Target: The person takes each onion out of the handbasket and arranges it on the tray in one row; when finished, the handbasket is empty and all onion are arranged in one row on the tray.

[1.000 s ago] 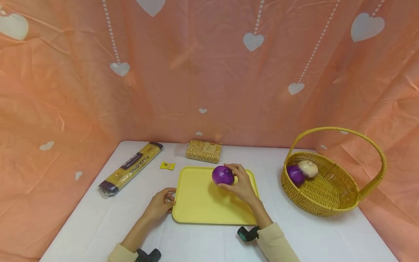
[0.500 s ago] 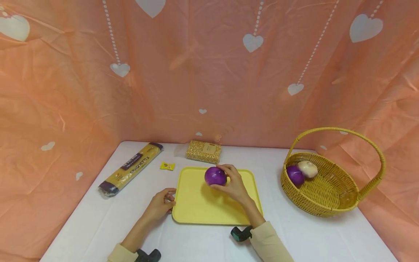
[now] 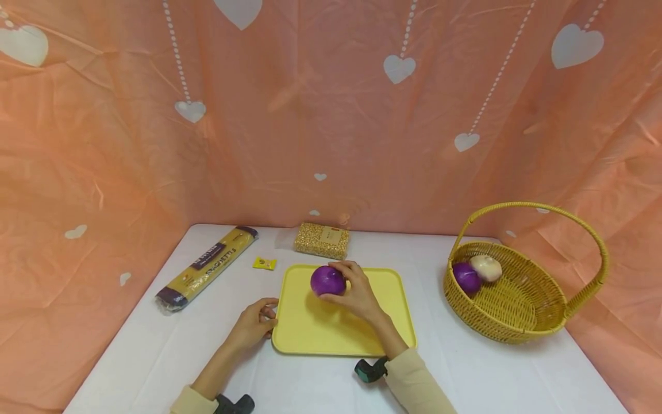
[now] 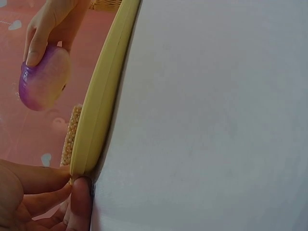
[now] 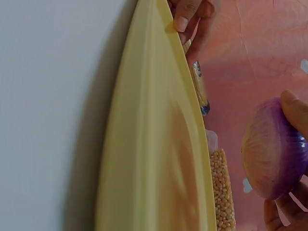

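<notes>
My right hand [image 3: 361, 296] grips a purple onion [image 3: 324, 281] between thumb and fingers, holding it above the yellow tray [image 3: 305, 330]. In the right wrist view the onion [image 5: 267, 149] shows a pale, veined underside, raised over the tray, whose surface bears a shadow. At the tray's left edge, my left hand [image 3: 251, 326] pinches the rim; the left wrist view shows thumb and fingertips right at the tray's corner [image 4: 91, 149]. Another purple onion [image 3: 465, 279] and a whitish one [image 3: 487, 267] lie in the wicker basket [image 3: 496, 329] on the right.
Beyond the tray lies a clear pack of corn kernels [image 3: 315, 240]. A small yellow packet [image 3: 265, 263] sits left of it, and a spaghetti bag [image 3: 207, 267] lies slanted at the far left. The basket's tall handle [image 3: 527, 204] arches up. A pink curtain [image 3: 331, 132] hangs behind the white table [image 3: 155, 356].
My right hand has carried the onion leftward over the tray, from its right half to nearer the middle. The left hand has stayed at the tray's left edge.
</notes>
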The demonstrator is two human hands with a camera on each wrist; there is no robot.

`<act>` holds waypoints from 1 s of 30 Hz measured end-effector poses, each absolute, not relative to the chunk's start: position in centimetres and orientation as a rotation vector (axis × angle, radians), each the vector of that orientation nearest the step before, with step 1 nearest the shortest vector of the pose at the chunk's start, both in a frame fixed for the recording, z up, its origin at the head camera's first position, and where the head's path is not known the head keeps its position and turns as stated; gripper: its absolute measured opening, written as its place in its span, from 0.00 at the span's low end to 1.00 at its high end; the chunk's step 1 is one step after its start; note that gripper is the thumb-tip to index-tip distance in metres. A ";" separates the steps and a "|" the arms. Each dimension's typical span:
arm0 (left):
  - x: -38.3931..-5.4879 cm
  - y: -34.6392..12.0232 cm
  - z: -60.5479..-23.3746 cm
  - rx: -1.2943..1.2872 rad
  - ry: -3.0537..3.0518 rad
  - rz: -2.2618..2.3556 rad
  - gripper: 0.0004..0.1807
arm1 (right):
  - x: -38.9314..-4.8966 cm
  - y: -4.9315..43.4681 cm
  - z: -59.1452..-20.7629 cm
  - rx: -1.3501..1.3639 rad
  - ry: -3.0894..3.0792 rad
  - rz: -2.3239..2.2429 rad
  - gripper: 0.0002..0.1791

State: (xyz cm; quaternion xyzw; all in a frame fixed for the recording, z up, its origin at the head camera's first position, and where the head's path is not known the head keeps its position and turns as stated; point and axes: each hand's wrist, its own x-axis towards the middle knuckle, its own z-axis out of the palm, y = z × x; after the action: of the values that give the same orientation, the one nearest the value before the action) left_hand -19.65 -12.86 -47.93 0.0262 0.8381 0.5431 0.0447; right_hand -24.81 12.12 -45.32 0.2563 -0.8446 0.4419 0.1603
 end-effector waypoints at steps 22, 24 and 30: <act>-19.8 -12.9 -48.0 0.107 2.554 1.671 0.24 | -24.9 9.1 -46.0 0.790 -2.503 1.174 0.38; -19.8 -12.9 -47.9 0.104 2.556 1.668 0.24 | -24.9 8.9 -46.0 0.797 -2.502 1.171 0.39; -19.7 -12.9 -48.0 0.099 2.551 1.660 0.24 | -24.8 8.3 -46.4 0.800 -2.536 1.161 0.39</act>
State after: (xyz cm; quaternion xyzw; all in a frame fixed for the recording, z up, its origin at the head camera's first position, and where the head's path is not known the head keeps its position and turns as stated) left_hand -19.69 -12.95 -47.96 0.0324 0.8367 0.5446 0.0479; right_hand -24.81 8.27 -46.44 0.2738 -0.8677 0.3972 0.1198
